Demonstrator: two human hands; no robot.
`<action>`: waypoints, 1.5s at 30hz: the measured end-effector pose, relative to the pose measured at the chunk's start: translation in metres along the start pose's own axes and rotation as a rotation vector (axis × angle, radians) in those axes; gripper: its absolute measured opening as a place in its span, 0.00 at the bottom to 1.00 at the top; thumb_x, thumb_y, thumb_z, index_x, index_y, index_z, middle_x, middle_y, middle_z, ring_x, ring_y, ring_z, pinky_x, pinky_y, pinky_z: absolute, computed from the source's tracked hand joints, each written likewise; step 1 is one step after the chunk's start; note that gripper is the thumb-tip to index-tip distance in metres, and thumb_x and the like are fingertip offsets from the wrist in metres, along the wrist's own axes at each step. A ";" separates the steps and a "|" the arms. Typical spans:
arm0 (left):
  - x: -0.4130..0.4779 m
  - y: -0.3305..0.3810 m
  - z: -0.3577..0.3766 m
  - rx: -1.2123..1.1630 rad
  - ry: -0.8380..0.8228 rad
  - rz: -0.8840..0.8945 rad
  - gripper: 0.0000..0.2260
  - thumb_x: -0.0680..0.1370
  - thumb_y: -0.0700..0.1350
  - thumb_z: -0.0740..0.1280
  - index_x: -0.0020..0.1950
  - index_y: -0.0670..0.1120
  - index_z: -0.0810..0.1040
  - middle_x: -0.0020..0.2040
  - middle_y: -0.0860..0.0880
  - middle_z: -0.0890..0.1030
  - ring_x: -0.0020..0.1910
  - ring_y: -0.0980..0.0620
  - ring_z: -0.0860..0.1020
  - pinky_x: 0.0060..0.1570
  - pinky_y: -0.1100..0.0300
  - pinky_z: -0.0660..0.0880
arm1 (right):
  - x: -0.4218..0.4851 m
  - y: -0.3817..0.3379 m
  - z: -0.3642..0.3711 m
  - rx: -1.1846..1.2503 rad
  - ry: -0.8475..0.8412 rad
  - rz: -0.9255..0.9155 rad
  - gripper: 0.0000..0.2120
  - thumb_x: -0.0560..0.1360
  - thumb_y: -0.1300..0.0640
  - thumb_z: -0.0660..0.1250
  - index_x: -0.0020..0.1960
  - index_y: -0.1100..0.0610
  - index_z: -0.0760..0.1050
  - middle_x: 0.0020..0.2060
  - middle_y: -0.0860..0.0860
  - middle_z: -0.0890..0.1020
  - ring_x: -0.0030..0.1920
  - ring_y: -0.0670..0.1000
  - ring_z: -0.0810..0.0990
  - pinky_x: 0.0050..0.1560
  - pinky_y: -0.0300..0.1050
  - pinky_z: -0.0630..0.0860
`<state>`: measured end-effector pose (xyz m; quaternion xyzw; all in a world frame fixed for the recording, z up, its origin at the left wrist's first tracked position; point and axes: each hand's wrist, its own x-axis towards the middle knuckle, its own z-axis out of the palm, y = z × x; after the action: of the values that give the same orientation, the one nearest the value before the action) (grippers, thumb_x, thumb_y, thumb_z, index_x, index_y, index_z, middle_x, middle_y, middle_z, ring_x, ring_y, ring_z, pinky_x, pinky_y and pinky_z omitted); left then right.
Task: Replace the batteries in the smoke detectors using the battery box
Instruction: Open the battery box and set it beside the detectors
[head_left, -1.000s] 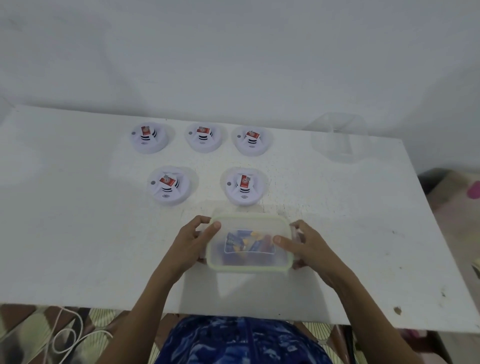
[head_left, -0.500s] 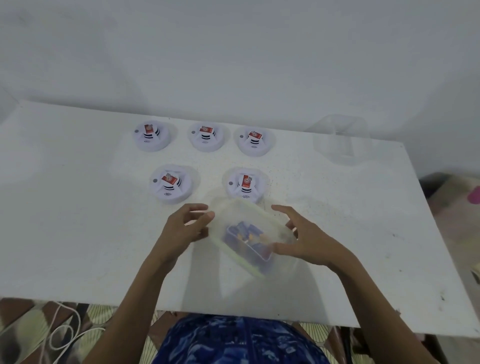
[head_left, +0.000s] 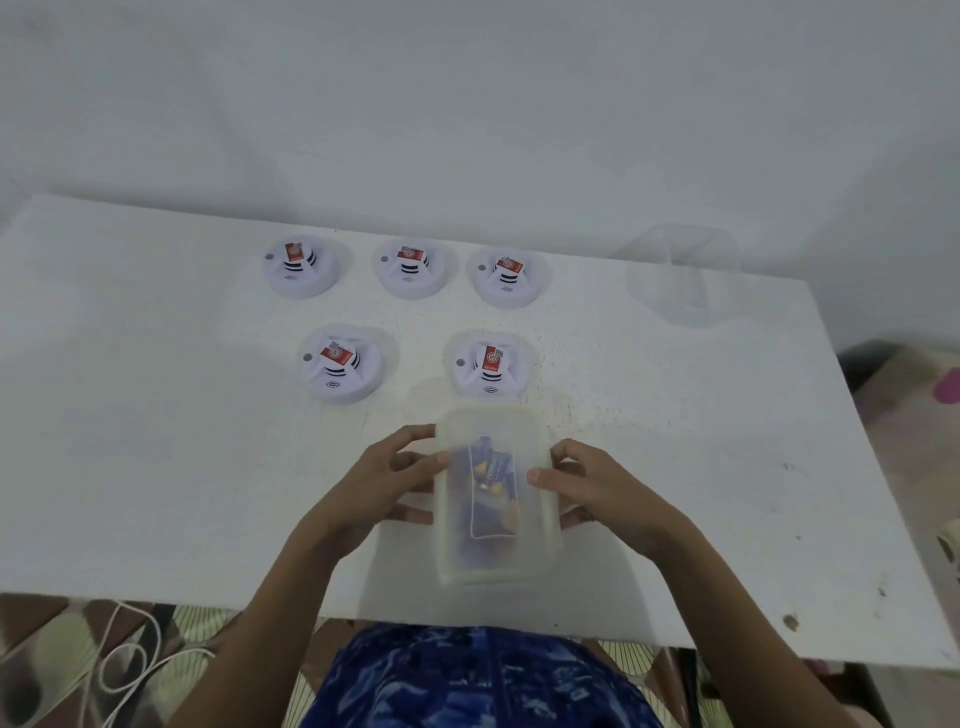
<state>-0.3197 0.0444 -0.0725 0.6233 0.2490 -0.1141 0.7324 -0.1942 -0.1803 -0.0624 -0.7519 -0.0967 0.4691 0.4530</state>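
Note:
A lidded translucent battery box (head_left: 494, 493) with blue batteries inside stands lengthwise near the table's front edge. My left hand (head_left: 382, 480) grips its left side and my right hand (head_left: 597, 488) grips its right side, thumbs on the lid. Several white round smoke detectors lie beyond it, each with a red battery showing on top: three in a back row (head_left: 300, 267) (head_left: 413, 269) (head_left: 506, 276) and two in a nearer row (head_left: 340, 364) (head_left: 488, 366).
An empty clear plastic container (head_left: 680, 275) stands at the back right of the white table (head_left: 156, 441). A wall rises behind the table. White cable (head_left: 124, 670) lies on the patterned floor at the lower left.
Both hands have turned the battery box about a quarter turn, from lying crosswise to pointing away from me, and it sits slightly nearer the front edge.

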 end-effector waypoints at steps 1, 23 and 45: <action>0.000 0.000 -0.001 0.000 -0.019 -0.014 0.15 0.74 0.51 0.69 0.61 0.57 0.76 0.53 0.45 0.83 0.51 0.46 0.82 0.47 0.48 0.81 | 0.001 0.002 0.000 0.060 -0.004 -0.013 0.16 0.74 0.51 0.70 0.56 0.59 0.73 0.53 0.56 0.82 0.50 0.56 0.83 0.53 0.55 0.81; -0.001 0.005 -0.003 0.008 0.004 -0.071 0.18 0.70 0.49 0.74 0.55 0.43 0.77 0.50 0.37 0.82 0.48 0.41 0.81 0.43 0.51 0.81 | 0.001 0.010 0.000 0.186 -0.011 -0.064 0.17 0.73 0.51 0.72 0.58 0.58 0.77 0.52 0.56 0.83 0.52 0.59 0.82 0.51 0.59 0.80; -0.032 0.071 0.003 0.111 0.139 0.515 0.08 0.79 0.33 0.60 0.47 0.42 0.77 0.47 0.50 0.79 0.46 0.53 0.79 0.47 0.59 0.78 | -0.049 -0.048 -0.010 0.477 0.304 -0.492 0.08 0.77 0.66 0.62 0.49 0.58 0.80 0.56 0.51 0.81 0.55 0.54 0.81 0.51 0.51 0.76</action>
<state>-0.3118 0.0510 0.0050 0.7116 0.1254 0.1055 0.6832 -0.1992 -0.1869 0.0069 -0.6405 -0.0942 0.2384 0.7239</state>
